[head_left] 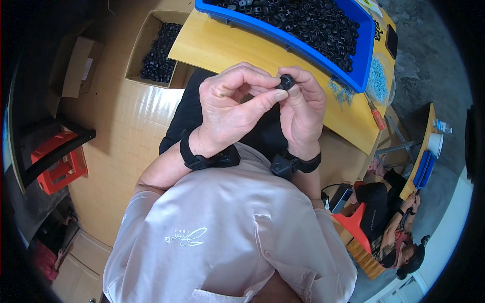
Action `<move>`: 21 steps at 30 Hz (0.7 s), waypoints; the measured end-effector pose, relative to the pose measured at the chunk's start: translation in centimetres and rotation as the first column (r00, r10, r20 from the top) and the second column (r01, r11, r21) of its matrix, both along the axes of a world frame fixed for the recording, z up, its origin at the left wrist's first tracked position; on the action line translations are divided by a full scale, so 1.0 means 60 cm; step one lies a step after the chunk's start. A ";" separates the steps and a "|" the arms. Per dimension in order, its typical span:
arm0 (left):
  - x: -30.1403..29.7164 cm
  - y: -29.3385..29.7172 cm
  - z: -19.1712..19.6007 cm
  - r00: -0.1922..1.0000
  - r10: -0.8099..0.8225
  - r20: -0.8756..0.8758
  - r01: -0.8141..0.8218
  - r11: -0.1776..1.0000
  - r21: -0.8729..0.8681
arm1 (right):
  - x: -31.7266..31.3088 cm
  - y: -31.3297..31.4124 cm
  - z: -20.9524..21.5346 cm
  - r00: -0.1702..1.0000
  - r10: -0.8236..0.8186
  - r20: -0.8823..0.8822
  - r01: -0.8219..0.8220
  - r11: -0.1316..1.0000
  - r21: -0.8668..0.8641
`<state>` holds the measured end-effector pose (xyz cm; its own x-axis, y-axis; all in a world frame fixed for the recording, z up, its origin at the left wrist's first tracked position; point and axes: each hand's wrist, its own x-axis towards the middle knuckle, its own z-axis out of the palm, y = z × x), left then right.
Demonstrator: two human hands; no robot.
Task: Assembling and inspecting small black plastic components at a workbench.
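A small round black plastic part [286, 82] is pinched between both hands, above my lap and in front of the yellow table [237, 48]. The thumb and index finger of my left hand [235, 98] grip its left side. My right hand [303, 103] holds it from the right with thumb and fingers. Whether it is one piece or two fitted together, I cannot tell. Beyond the hands, a blue bin [283, 42] on the table is filled with many small black plastic parts [308, 28].
A cardboard box [135, 60] of black parts stands left of the table. At right lie a red-handled screwdriver [377, 116], a clear bag of light blue pieces [378, 81] and a phone [391, 41]. A red stool [60, 161] is far left; another person [391, 227] sits lower right.
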<state>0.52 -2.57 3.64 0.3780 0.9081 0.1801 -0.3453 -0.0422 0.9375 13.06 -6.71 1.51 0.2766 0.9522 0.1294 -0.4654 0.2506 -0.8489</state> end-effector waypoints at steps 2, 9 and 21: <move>0.001 0.000 0.000 1.000 0.005 -0.016 -0.005 1.000 0.012 | 0.000 -0.001 0.003 1.000 -0.010 0.021 0.010 1.000 0.000; -0.002 0.001 -0.002 0.999 0.012 -0.031 -0.011 0.999 0.052 | 0.004 -0.001 0.002 0.973 -0.067 0.221 0.057 0.997 0.048; 0.000 -0.002 -0.004 1.000 0.013 -0.024 -0.012 0.998 0.058 | 0.012 -0.004 -0.002 0.943 -0.095 0.319 0.075 0.994 0.074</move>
